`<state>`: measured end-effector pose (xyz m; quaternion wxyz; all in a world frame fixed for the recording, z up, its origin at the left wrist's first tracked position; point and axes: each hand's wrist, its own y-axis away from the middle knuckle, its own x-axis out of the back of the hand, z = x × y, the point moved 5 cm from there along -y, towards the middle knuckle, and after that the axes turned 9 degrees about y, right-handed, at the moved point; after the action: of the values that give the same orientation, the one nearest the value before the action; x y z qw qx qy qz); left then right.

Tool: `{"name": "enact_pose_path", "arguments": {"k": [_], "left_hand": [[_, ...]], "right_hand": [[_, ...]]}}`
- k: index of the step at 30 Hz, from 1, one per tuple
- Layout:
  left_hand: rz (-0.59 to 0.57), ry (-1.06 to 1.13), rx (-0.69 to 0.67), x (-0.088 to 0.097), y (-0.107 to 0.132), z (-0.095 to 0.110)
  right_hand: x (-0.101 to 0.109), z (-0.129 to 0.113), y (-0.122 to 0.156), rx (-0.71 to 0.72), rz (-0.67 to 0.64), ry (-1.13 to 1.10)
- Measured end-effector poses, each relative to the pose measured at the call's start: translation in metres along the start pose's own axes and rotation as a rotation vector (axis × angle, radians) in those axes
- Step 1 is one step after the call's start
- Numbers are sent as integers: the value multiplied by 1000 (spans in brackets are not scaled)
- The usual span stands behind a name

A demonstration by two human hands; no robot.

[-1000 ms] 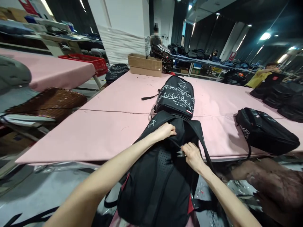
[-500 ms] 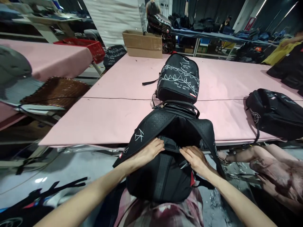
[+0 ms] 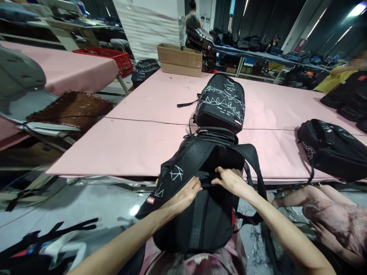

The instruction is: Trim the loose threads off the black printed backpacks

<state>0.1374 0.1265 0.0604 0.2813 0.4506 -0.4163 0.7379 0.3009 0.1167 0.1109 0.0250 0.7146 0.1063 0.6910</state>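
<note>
A black backpack (image 3: 197,225) leans between my lap and the table edge, its padded back and shoulder straps facing me. White line drawing and a small red-and-white tag mark its left strap side. My left hand (image 3: 190,193) is closed on the edge of a black back-panel pocket, under the left strap. Across from it, my right hand (image 3: 231,181) pinches the same pocket edge near the right strap, thumb and fingers bent together. The inside of the pocket is dark. Just beyond stands a second black backpack (image 3: 220,101) with white zigzag print.
The pink-covered table (image 3: 137,149) spreads ahead. On its right lies another black backpack (image 3: 329,149); a cardboard box (image 3: 180,61) stands at the far edge. A chair with a woven brown seat pad (image 3: 69,110) is at left. A seated person's legs (image 3: 292,198) are close on my right.
My right hand has turned and lifted from lying over the pocket edge to pinching it. My left hand has shifted slightly down and right. The view has tilted a little.
</note>
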Motion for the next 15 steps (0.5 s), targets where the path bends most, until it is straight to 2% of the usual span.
{"name": "enact_pose_path", "arguments": {"k": [3, 6, 10, 15], "left_hand": [[76, -13, 65, -8, 12, -1], [133, 61, 119, -14, 17, -3], [130, 164, 178, -17, 17, -6], [106, 246, 190, -22, 14, -12]], "right_hand": [[-3, -3, -8, 7, -72, -94], [-6, -5, -11, -58, -90, -170], [-6, -8, -15, -82, -124, -194], [-8, -4, -21, -101, -136, -144]]}}
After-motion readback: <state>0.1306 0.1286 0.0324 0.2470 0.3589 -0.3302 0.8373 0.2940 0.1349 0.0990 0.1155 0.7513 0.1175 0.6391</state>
